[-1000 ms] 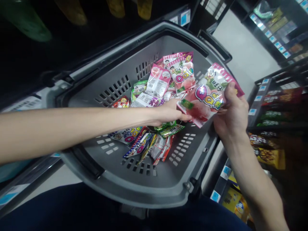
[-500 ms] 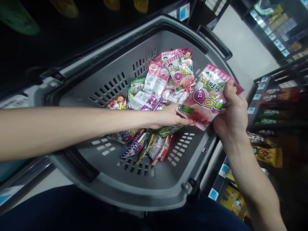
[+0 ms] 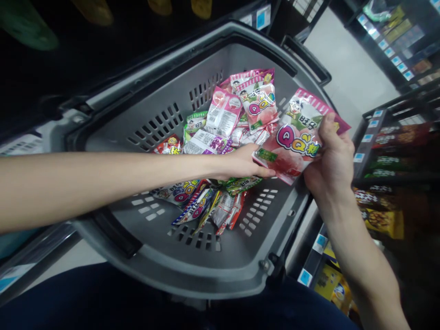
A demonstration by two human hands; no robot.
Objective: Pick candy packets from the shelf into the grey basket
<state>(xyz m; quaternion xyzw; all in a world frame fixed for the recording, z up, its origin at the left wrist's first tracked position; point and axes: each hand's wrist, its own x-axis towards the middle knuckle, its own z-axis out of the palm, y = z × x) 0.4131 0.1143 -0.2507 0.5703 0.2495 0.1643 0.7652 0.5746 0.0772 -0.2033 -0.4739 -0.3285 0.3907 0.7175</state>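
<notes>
A pink and white bag of gummy candy [image 3: 297, 137] is held over the right side of the grey shopping basket [image 3: 220, 279]. My right hand [image 3: 332, 158] grips the bag's right edge, thumb on the front. From the left, my left hand [image 3: 249, 164] reaches across the basket and pinches the bag's lower left corner; part of its fingers is hidden behind the bag. Inside the basket lies a pile of similar candy bags: pink ones [image 3: 259, 103] at the back, a purple and white one [image 3: 208, 143] in the middle, blue and red ones [image 3: 197, 204] toward the front.
Shelves with snack bags [image 3: 383, 222] and price tags [image 3: 321, 243] stand close on the right. A dark shelf edge with a tag [image 3: 263, 18] runs behind the basket. Pale floor [image 3: 350, 59] shows at the upper right. The basket's black handle [image 3: 305, 59] sticks out at the far side.
The held candy bag has tilted very slightly, its top edge a little higher. Both hands keep their hold almost unmoved, and the pile in the basket looks the same.
</notes>
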